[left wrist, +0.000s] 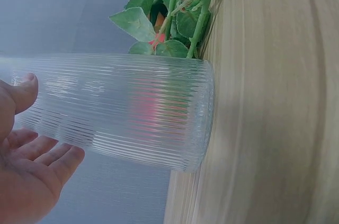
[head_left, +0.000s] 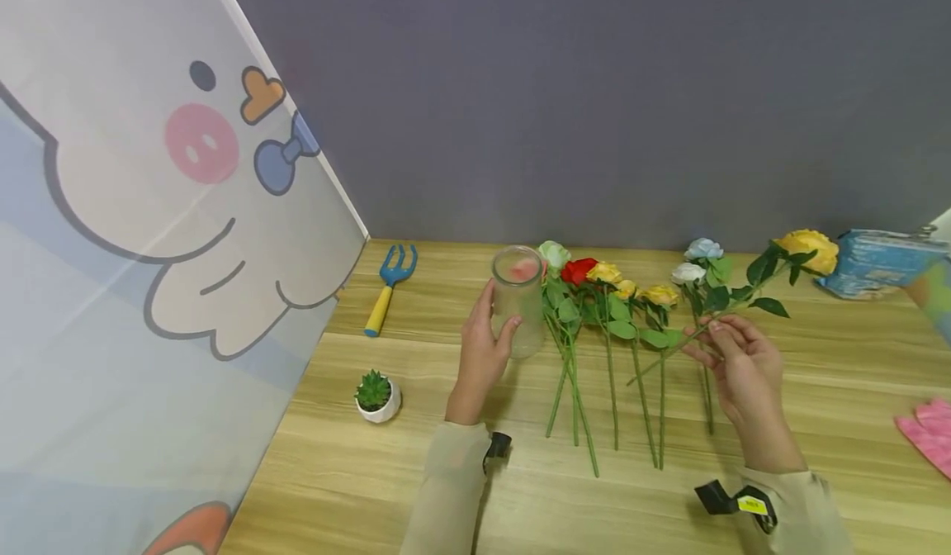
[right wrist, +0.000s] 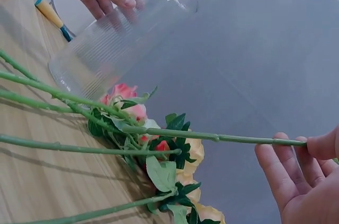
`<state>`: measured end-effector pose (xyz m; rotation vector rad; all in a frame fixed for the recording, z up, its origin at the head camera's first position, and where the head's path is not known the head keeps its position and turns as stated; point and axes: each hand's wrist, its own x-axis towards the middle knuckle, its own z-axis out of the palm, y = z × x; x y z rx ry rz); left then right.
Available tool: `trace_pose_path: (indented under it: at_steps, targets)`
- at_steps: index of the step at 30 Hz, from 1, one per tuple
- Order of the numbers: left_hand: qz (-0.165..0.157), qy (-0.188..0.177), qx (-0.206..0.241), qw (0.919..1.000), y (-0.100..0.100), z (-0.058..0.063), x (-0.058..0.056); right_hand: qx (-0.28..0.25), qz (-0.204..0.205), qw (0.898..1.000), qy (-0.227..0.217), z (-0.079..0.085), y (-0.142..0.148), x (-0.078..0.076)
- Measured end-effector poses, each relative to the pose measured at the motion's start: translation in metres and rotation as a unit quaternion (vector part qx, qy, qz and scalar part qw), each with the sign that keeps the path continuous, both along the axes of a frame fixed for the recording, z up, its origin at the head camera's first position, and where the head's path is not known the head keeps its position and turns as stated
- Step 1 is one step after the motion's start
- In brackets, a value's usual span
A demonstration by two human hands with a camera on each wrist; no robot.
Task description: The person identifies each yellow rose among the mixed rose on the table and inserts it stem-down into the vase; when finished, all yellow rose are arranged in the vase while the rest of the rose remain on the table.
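Nearest, two light sleeves (head_left: 446,489) are reaching in over the wooden table (head_left: 594,514), each carrying a small black device at the wrist. A pink item (head_left: 929,435) is lying at the right, partly cut off by the frame's edge, while a small potted succulent (head_left: 377,396) is sitting on the left. Between them, the right hand (head_left: 750,369) is pinching the green stem of a yellow rose (head_left: 810,251) between thumb and fingertips; the stem is slanting, its bare end pointing down to the left and its bloom leaning away to the right. The left hand (head_left: 483,353) is curving around a clear ribbed glass vase (head_left: 520,324), thumb on one side and fingers on the other, and the vase is standing upright on the table. Just right of it, several loose flowers (head_left: 612,307) in red, yellow, white and pale blue are lying in a row, their stems pointing toward the person. Farther back, a blue and yellow hand fork (head_left: 391,286) is resting at the left, and a blue pouch (head_left: 880,264) is lying at the right, near the dark grey wall (head_left: 579,109).
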<state>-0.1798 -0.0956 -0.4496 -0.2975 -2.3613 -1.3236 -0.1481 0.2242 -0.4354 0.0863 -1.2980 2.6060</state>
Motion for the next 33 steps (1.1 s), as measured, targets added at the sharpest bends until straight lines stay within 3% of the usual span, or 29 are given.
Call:
trace_pose_path:
  at_steps: [21,33]
  targets:
    - [-0.007,0.007,0.003,0.9999,0.0,0.001,0.001,-0.042,-0.032,0.997,0.049,0.036,-0.04,-0.018]
    - [-0.001,0.006,0.002,1.0,0.0,0.0,0.001,-0.06,-0.039,0.994,0.078,0.066,-0.064,-0.03]
